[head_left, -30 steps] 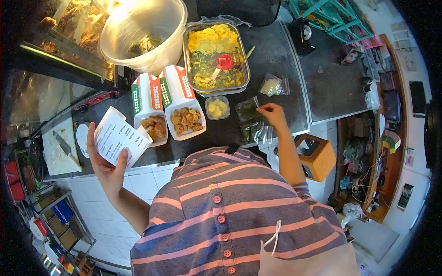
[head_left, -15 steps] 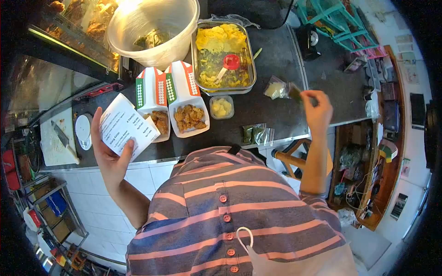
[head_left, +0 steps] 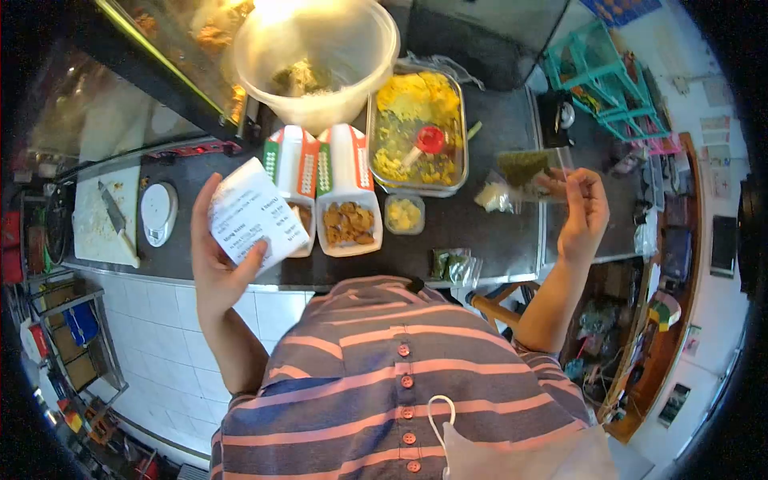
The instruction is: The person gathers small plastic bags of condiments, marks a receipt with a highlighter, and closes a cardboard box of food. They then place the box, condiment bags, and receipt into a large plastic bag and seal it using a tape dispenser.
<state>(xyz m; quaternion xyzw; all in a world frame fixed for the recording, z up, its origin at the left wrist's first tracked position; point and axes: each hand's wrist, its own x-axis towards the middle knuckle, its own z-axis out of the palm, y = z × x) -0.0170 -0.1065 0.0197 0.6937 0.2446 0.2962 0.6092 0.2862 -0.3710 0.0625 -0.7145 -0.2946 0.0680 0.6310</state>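
My left hand (head_left: 222, 268) grips a printed paper receipt (head_left: 254, 216), thumb across its front. Behind the receipt stand two open takeaway boxes; the left box (head_left: 292, 164) is partly hidden, and the right box (head_left: 344, 164) holds browned fried pieces (head_left: 348, 223). Between the fingertips of my right hand (head_left: 586, 210) is a small clear plastic bag (head_left: 526, 170) with dark green contents, raised above the counter. Below it lies another small bag (head_left: 494, 197) with pale contents. Several green packets (head_left: 454, 264) rest at the counter's front edge.
A glass tray (head_left: 462, 164) of yellow food holds a red scoop (head_left: 430, 140). Nearby are a small tub (head_left: 404, 214) and a large plastic bucket (head_left: 320, 108). At left, a knife (head_left: 117, 218) lies on a cutting board (head_left: 92, 240) beside a white scale (head_left: 159, 210).
My right hand has moved right with the bag of green contents, which now shows spread out. My left hand still has the receipt. The whole view has shifted slightly.
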